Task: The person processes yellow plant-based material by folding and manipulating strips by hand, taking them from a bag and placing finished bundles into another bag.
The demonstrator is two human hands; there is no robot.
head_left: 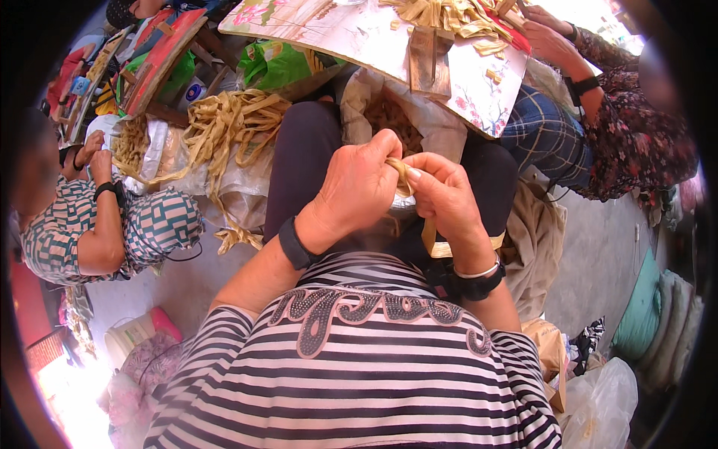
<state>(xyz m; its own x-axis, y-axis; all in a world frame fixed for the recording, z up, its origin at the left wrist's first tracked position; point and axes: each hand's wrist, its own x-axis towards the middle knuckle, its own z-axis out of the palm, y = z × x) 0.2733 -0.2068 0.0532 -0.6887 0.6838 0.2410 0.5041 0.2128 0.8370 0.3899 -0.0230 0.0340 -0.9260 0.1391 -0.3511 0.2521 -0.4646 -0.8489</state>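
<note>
My left hand (356, 185) and my right hand (446, 193) meet above my lap, both pinching a folded pale yellow strip (401, 177), apparently dried food such as tofu skin. The strip loops between my fingertips. From beneath my right hand a length of the same strip (431, 238) hangs down and bends across my right thigh. Just beyond my hands, between my knees, an open woven sack (443, 126) holds small brownish pieces (392, 118), partly hidden by my hands.
A floral-patterned board table (359, 36) stands ahead, with a wooden block tool (429, 64) and piled strips (443, 17). More long strips (230, 123) lie on sacks at the left. Other people sit at left and right; a co-worker's hands (547, 36) work at the table's right end.
</note>
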